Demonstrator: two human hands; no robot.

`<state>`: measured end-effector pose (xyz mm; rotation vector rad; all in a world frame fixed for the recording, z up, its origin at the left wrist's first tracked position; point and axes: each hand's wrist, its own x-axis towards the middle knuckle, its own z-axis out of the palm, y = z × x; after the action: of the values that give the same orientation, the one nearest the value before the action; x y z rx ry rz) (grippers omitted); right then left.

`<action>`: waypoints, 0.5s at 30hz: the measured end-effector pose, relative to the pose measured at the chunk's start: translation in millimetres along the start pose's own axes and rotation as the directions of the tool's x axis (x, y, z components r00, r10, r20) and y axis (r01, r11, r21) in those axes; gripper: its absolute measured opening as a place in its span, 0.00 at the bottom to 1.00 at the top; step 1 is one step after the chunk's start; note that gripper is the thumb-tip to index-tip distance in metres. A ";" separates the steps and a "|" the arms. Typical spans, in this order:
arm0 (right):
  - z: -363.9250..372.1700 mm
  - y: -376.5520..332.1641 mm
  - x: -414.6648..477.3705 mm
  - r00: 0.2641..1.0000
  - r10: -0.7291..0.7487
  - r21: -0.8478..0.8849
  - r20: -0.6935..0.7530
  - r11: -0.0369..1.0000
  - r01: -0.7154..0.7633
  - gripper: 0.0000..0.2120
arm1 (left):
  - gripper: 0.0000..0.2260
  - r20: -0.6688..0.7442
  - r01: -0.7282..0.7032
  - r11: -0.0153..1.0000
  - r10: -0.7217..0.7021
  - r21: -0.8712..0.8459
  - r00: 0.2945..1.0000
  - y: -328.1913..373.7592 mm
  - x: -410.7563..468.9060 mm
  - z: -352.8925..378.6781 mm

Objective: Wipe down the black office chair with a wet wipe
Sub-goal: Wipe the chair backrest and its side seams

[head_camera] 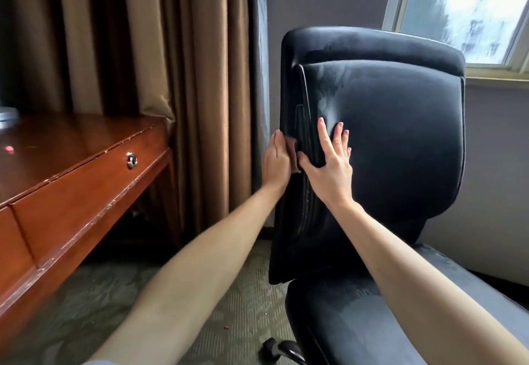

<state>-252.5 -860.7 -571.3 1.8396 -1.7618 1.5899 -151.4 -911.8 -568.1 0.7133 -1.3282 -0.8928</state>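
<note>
Black office chair (400, 141) fills the view from 12 to 5 o'clock. Its tall padded backrest is turned so the side edge faces centre, w/ streaky, damp-looking marks on cushion & seat. Brown curtains (186, 50) hang at 11 o'clock, a window (472, 7) at 1 o'clock. A wooden desk (71, 170) w/ a drawer lock sits at 8–9 o'clock, near the chair's side. Right hand (329, 170) lies at centre, fingers spread flat on the front of the backrest, thumb hooked at its edge, bracing it. Left hand (276, 163), just at 9 o'clock of the right, has fingers straight & pressed together against the backrest's side edge. A small brownish scrap under it, prob. the wet wipe (294, 150), touches that edge; the thumb is hidden, so can't tell if it pinches. A caster (282, 349) shows at 6 o'clock on the carpet. Risks, as a judgement: the chair is on wheels & likely swivels, so a firm stroke could roll or spin it into the desk, esp. if the bracing hand slips on damp upholstery. The wipe, seemingly held by pressure alone, could bunch up or drop. The back of the backrest & the base, mostly out of sight, could get missed.
</note>
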 end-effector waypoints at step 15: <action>5.2 7.9 3.0 1.000 -0.009 0.016 -0.010 1.000 0.009 0.37 | 0.15 0.194 -0.067 0.963 0.016 0.260 0.981 -66.5 -40.3 -22.5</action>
<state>-256.5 -868.6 -575.6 1.8408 -1.7397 1.6119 -138.8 -911.2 -648.1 0.8181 -1.6497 -0.7709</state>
